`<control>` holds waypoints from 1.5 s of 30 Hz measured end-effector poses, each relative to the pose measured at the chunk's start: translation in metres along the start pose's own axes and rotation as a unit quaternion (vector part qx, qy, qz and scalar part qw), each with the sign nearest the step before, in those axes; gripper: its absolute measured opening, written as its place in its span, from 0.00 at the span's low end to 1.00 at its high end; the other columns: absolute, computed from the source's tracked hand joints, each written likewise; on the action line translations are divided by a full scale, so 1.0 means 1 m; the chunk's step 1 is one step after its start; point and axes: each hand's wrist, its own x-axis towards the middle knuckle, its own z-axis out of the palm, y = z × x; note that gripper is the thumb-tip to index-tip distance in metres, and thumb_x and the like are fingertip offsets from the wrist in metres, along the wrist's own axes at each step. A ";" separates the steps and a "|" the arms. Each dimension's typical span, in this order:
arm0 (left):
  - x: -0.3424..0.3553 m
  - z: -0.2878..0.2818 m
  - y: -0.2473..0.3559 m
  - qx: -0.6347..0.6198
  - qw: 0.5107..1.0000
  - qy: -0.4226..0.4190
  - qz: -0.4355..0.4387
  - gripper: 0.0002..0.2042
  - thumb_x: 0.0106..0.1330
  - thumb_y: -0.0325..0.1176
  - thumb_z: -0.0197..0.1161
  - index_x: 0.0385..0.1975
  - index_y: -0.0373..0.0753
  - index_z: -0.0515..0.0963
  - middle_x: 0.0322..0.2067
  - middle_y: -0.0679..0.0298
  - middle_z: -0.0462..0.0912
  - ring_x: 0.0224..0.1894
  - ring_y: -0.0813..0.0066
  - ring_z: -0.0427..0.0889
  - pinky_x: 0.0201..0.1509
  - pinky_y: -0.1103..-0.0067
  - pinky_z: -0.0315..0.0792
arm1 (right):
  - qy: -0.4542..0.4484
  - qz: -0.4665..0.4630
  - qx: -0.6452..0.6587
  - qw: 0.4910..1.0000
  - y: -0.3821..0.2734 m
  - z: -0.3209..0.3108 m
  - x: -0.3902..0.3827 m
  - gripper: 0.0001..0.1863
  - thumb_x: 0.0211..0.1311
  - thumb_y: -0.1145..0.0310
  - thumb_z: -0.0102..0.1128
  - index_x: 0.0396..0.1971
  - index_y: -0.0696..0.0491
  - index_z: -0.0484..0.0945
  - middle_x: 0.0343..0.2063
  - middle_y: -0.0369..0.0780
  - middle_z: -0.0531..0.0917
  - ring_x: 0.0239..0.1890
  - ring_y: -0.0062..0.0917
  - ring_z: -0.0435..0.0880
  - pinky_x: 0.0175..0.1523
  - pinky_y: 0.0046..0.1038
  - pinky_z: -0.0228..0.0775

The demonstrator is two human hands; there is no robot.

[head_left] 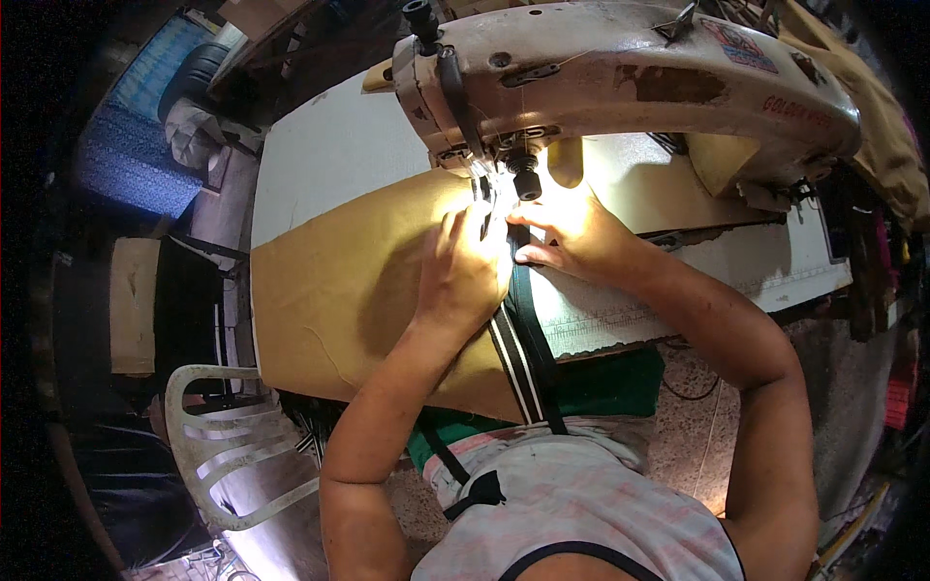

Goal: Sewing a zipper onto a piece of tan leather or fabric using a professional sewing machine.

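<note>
A pale, worn sewing machine (620, 85) stands across the table, a bright light shining at its needle area. Just in front of the needle, my left hand (465, 263) is closed over a black-and-white striped strap (512, 358), its fingers bent and close together. To its right, my right hand (578, 230) has thumb and forefinger closed at the edge of a black strap (532, 324). Both straps run from under my hands down toward my lap. My fingers partly hide the stitching spot.
A large tan sheet (329, 290) covers the left of the white tabletop (320, 145). A ruler scale (620, 318) lies along its front edge. A white plastic chair (194, 426) stands at the left, near blue patterned cloth (136, 160). Green cloth (620, 382) hangs below the table edge.
</note>
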 end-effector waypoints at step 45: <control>0.002 -0.008 0.016 0.033 0.989 -0.106 -0.094 0.22 0.64 0.35 0.56 0.55 0.30 0.75 0.58 0.48 0.71 0.58 0.48 0.72 0.58 0.51 0.68 | 0.034 -0.049 -0.110 0.992 0.015 0.012 0.004 0.31 0.50 0.49 0.73 0.55 0.42 0.79 0.48 0.41 0.79 0.54 0.38 0.78 0.56 0.46 0.67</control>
